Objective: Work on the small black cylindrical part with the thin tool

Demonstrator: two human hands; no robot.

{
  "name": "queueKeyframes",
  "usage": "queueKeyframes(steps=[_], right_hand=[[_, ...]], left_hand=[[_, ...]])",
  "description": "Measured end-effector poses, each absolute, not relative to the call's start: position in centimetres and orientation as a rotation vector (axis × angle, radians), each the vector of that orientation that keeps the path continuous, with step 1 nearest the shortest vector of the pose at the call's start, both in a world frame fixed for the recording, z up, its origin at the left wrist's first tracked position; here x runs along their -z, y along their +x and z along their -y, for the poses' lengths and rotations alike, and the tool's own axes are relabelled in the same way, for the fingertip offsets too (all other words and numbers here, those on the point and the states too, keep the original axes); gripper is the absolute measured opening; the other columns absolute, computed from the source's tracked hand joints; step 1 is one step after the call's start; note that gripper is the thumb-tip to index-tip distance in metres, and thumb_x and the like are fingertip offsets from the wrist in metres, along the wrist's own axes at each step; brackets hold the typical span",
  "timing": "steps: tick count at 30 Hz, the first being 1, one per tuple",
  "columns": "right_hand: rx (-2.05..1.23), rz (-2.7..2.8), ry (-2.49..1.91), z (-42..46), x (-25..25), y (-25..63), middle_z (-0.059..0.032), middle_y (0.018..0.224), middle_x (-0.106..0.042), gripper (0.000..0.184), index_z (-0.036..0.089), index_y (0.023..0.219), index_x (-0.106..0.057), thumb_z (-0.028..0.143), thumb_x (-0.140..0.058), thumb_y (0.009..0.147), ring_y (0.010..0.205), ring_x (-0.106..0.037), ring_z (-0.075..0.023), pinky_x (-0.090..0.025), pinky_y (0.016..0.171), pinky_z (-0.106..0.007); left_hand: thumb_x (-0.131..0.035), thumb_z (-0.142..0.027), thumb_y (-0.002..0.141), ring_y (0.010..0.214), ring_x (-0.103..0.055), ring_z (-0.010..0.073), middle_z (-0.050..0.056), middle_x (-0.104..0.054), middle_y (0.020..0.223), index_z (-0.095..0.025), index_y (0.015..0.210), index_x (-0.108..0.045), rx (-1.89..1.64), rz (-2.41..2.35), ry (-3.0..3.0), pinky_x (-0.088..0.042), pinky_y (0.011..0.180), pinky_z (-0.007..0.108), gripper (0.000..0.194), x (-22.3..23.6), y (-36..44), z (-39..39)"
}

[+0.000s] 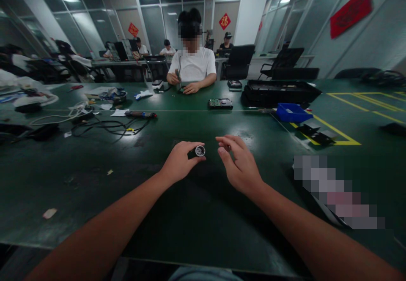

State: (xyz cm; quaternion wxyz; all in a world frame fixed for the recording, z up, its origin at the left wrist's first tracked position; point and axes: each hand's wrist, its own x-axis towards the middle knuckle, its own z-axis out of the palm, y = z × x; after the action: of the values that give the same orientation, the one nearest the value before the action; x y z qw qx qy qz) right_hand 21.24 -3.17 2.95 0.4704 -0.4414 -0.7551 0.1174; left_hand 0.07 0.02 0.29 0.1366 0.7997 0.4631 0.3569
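Currently, a small cylinder (200, 151) with a silvery rim is sitting at the clock's centre, its round end facing the viewer and showing a dark, recessed inside. The left hand (177, 162) is reaching in from 8 o'clock, its fingers pinching the cylinder, forefinger above and thumb below. The right hand (241, 166) is hovering at 3 o'clock, just beside it without touching, its fingers loosely bent, thumb and forefinger standing apart with nothing clearly showing between them. The view is not showing whether the cylinder is touching the green surface (203, 230). It is looking light and stiff, its smooth wall probably offering modest grip, so the best hold is likely lying around the outer sides; the inner parts are seeming more fragile. Farther off, a person in a white shirt (192, 66) is handling a slim tool (179, 78) at 12 o'clock, a circuit board (218, 103) is lying towards 1, a blue tray (292, 113) towards 2, and a pen-shaped tool (141, 114) towards 10.
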Motion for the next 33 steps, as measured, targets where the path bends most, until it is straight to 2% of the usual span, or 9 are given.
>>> queueKeyframes(steps=[3, 5, 9, 17, 30, 33], right_hand=[[-0.224, 1.8, -1.14, 3.5, -3.2, 21.4, -0.0057, 0.092, -0.068, 0.024, 0.022, 0.103, -0.069, 0.037, -0.051, 0.101, 0.08, -0.066, -0.0194, -0.052, 0.074, -0.034], [-0.225, 1.734, -1.133, 3.8, -3.2, 21.6, -0.0022, 0.079, -0.069, 0.024, 0.023, 0.1, -0.068, 0.038, -0.049, 0.102, 0.069, -0.065, -0.017, -0.05, 0.065, -0.031], [-0.266, 1.663, -1.037, 4.3, -2.8, 21.7, -0.0022, 0.086, -0.074, 0.021, 0.024, 0.112, -0.063, 0.035, -0.05, 0.102, 0.075, -0.072, -0.0176, -0.053, 0.069, -0.03], [-0.227, 1.861, -1.029, 3.9, -2.6, 21.4, -0.0047, 0.092, -0.076, 0.018, 0.022, 0.11, -0.064, 0.032, -0.053, 0.099, 0.083, -0.073, -0.0187, -0.054, 0.074, -0.03], [-0.163, 1.863, -1.121, 4.1, -3.1, 21.4, -0.0047, 0.089, -0.076, 0.022, 0.021, 0.107, -0.067, 0.035, -0.052, 0.1, 0.075, -0.07, -0.0184, -0.052, 0.07, -0.031], [-0.114, 1.845, -1.166, 4.0, -3.3, 21.5, -0.0033, 0.082, -0.076, 0.024, 0.022, 0.097, -0.071, 0.042, -0.058, 0.097, 0.067, -0.068, -0.0171, -0.051, 0.066, -0.03]], left_hand=[[-0.079, -0.029, 0.085, 0.108, -0.065, 0.0255, 0.003, -0.075, 0.116, -0.027, 0.122, -0.069, -1.022, -1.377, 2.303, -0.049, 0.095, 0.043, 0.038, -0.2, -0.1, -0.2], [-0.079, -0.029, 0.085, 0.109, -0.065, 0.0258, 0.004, -0.075, 0.117, -0.027, 0.122, -0.07, -1.018, -1.392, 2.303, -0.049, 0.095, 0.044, 0.038, -0.1, -0.2, -0.2], [-0.079, -0.03, 0.085, 0.109, -0.066, 0.0252, 0.003, -0.075, 0.119, -0.026, 0.122, -0.07, -1.036, -1.375, 2.317, -0.049, 0.096, 0.044, 0.038, 0.0, -0.2, -0.3], [-0.08, -0.032, 0.084, 0.112, -0.066, 0.0245, 0.003, -0.075, 0.119, -0.026, 0.121, -0.07, -1.063, -1.286, 2.375, -0.048, 0.099, 0.044, 0.038, 0.0, -0.1, -0.3], [-0.078, -0.035, 0.085, 0.111, -0.067, 0.026, 0.004, -0.075, 0.119, -0.026, 0.12, -0.071, -1.036, -1.322, 2.392, -0.047, 0.098, 0.045, 0.037, -0.3, 0.0, -0.1], [-0.079, -0.034, 0.085, 0.111, -0.066, 0.026, 0.004, -0.075, 0.118, -0.025, 0.12, -0.07, -1.022, -1.317, 2.406, -0.046, 0.099, 0.045, 0.037, -0.3, -0.1, -0.2]])
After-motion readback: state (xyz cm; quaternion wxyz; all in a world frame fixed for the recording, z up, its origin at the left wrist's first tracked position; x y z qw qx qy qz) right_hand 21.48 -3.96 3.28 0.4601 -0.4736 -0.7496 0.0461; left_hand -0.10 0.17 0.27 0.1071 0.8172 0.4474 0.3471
